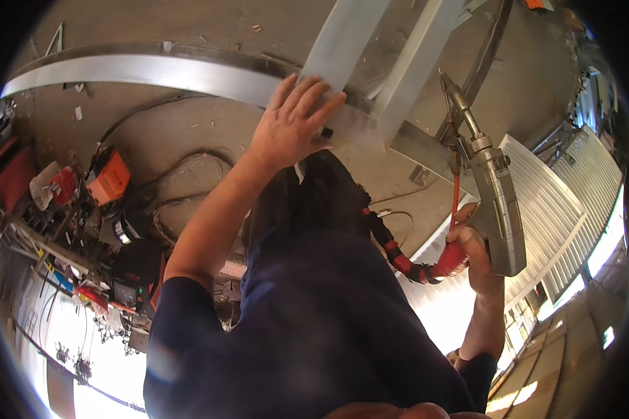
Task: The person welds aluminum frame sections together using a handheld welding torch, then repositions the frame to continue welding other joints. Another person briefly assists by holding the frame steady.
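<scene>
My left hand (293,120) rests palm down, fingers spread, where a long bright metal beam (152,73) meets a flat metal bar (346,42). It is not closed around either one. My right hand (479,256) grips a handheld laser welding gun (498,199), raised at the right with its nozzle (455,89) pointing away from me. A thin wire guide runs beside the nozzle, fed by an orange conduit (455,194). From the grip hangs a red and black wrapped hose (403,264). A second metal bar (419,63) stretches away between my left hand and the gun.
Corrugated metal sheets (545,194) lie at the right. An orange box (107,178) and a dark machine with a small display (128,293) stand among clutter at the left. Cables (188,152) trail over the floor. A dark metal bar (485,57) passes behind the gun nozzle.
</scene>
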Motion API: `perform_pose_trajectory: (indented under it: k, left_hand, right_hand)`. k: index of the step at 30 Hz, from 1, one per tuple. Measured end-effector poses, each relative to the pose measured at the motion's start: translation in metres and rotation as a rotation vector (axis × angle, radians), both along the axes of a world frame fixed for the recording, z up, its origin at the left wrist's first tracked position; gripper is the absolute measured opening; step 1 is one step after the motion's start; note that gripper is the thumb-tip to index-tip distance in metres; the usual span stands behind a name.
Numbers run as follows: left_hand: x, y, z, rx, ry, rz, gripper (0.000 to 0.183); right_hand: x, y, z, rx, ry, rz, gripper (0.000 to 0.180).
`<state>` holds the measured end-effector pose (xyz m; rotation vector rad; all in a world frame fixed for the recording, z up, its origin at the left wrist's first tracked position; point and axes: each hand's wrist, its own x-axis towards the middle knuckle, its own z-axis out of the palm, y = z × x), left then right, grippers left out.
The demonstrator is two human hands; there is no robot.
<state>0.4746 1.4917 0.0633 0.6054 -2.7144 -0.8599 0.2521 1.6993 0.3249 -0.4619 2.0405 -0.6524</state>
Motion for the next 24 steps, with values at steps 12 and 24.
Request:
perform_pose_trajectory:
  k: [12, 24]
  left_hand:
    - [-0.003, 0.259, -0.095, 0.533, -0.191, -0.409, 0.054]
    - [0.037, 0.332, -0.083, 0.424, -0.540, -0.483, 0.032]
  right_hand:
    - [-0.040, 0.114, 0.003, -0.548, -0.180, -0.122, 0.051]
    - [-0.006, 0.100, -0.094, -0.208, -0.074, 0.048, 0.037]
